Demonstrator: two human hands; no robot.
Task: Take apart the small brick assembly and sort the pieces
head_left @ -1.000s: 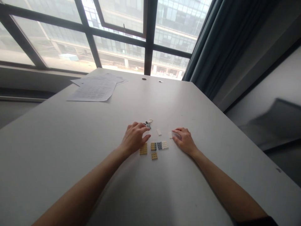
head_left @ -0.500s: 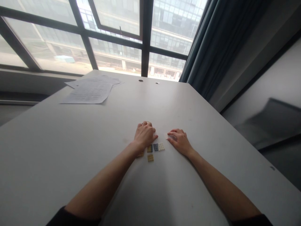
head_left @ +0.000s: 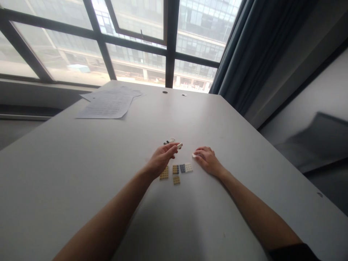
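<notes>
My left hand (head_left: 162, 158) is raised a little over the grey table (head_left: 81, 170) and pinches a small white brick (head_left: 179, 145) between thumb and fingertips. My right hand (head_left: 207, 160) rests on the table with curled fingers over a small white piece (head_left: 194, 155) at its fingertips. Between the hands lie flat plates: a tan plate (head_left: 164, 173), a tan one (head_left: 175, 169), a blue-grey one (head_left: 182, 168), a white one (head_left: 188, 167) and another tan one (head_left: 176, 179). A small pile of dark and white bits (head_left: 169, 141) lies just beyond my left hand.
Printed paper sheets (head_left: 107, 103) lie at the table's far left corner. Two small round holes (head_left: 165, 92) sit near the far edge by the window. A dark curtain (head_left: 244, 54) hangs at the right. The table's right edge runs diagonally beside my right arm.
My left hand came down on the white brick lying between the hands, then lifted with it pinched in the fingers. My right hand stayed in place.
</notes>
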